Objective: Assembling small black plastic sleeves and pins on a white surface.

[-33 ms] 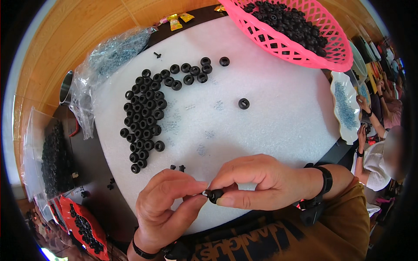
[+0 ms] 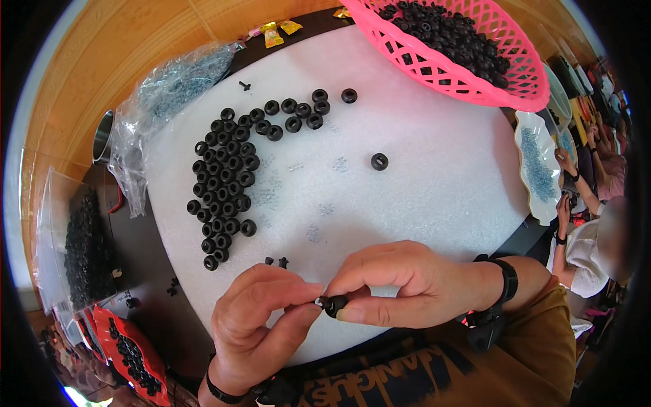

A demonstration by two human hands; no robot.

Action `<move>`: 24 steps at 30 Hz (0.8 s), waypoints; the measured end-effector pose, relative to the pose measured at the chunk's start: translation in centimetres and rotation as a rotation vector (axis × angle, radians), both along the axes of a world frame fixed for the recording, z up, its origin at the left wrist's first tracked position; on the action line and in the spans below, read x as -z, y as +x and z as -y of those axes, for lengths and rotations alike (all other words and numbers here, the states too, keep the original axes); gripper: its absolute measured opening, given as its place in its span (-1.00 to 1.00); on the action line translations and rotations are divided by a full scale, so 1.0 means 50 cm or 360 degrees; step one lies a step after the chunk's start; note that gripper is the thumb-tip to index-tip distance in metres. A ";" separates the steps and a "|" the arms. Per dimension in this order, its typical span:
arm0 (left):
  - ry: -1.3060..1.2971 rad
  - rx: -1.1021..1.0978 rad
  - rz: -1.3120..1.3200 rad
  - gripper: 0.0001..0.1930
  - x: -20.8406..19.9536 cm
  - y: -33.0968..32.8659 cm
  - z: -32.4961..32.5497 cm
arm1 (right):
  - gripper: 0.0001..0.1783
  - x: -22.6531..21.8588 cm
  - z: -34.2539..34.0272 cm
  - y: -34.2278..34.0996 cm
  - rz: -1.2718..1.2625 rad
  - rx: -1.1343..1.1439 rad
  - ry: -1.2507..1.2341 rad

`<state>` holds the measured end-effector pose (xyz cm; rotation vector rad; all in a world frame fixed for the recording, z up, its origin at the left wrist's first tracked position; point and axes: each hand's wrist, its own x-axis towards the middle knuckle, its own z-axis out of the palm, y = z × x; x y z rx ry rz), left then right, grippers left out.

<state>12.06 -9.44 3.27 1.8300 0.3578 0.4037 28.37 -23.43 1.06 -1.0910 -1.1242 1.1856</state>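
1. Down at the near side of the white foam sheet, I've got both hands working on one small black rubbery part, held just above the foam.
2. Left hand is pinching the little pale tip at one end; right hand has the black body between thumb and fingers. Fingertips nearly meet.
3. My read: fitting or tugging the two pieces, can't tell which. Next move probably wants a steady right pinch and a straight, gentle left one.
4. Edges: two tiny black pegs sit just beyond the left knuckles, so I'd not sweep that way. The ring cluster is further up-left.
5. Best room's ahead and right, with one lone ring before the pink basket.
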 end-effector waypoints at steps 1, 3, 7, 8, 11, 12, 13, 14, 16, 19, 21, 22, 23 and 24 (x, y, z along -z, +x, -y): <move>-0.0007 -0.0003 0.0019 -0.73 0.002 -0.001 0.001 | -0.81 0.000 0.000 0.000 0.0000 0.0001 0.0000; -0.0026 -0.0011 0.0018 -0.73 0.001 -0.002 0.002 | -0.80 0.001 0.000 0.000 0.0030 0.0000 0.0017; 0.0011 0.0006 0.0018 -0.73 -0.001 -0.005 -0.001 | -0.80 -0.001 0.000 0.000 0.0004 0.0000 0.0000; 0.0010 0.0009 0.0017 -0.73 -0.004 -0.003 0.000 | -0.80 0.000 0.000 -0.001 0.0001 0.0005 0.0006; 0.0113 -0.0011 -0.0006 -0.72 -0.009 0.000 0.003 | -0.80 -0.005 -0.001 0.002 -0.0007 -0.0015 -0.0019; 0.0195 -0.0004 0.0023 -0.72 -0.009 0.001 0.004 | -0.80 -0.007 0.000 0.003 -0.0011 -0.0037 -0.0050; 0.0277 0.0004 0.0052 -0.71 -0.010 0.002 0.005 | -0.80 -0.005 0.000 0.002 -0.0011 -0.0035 -0.0050; 0.0276 0.0005 0.0052 -0.71 -0.011 0.004 0.006 | -0.81 -0.002 0.000 -0.001 -0.0004 -0.0010 -0.0021; 0.0429 0.0026 0.0053 -0.70 -0.018 0.006 0.007 | -0.81 -0.001 0.000 -0.002 0.0005 0.0019 0.0007; 0.0525 0.0047 0.0014 -0.70 -0.027 0.006 0.010 | -0.82 -0.001 0.000 -0.003 0.0023 0.0018 -0.0024; 0.0533 0.0044 0.0014 -0.70 -0.025 0.005 0.011 | -0.82 0.003 0.001 -0.004 0.0034 0.0038 0.0010; 0.0542 0.0042 0.0016 -0.69 -0.024 0.005 0.012 | -0.82 0.000 0.002 -0.002 0.0033 0.0041 0.0009; 0.0541 0.0045 0.0016 -0.69 -0.022 0.006 0.013 | -0.83 -0.005 0.002 0.003 0.0079 0.0009 0.0006; 0.0537 0.0016 0.0046 -0.69 -0.018 0.007 0.015 | -0.82 -0.007 0.002 0.007 0.0123 -0.0025 0.0005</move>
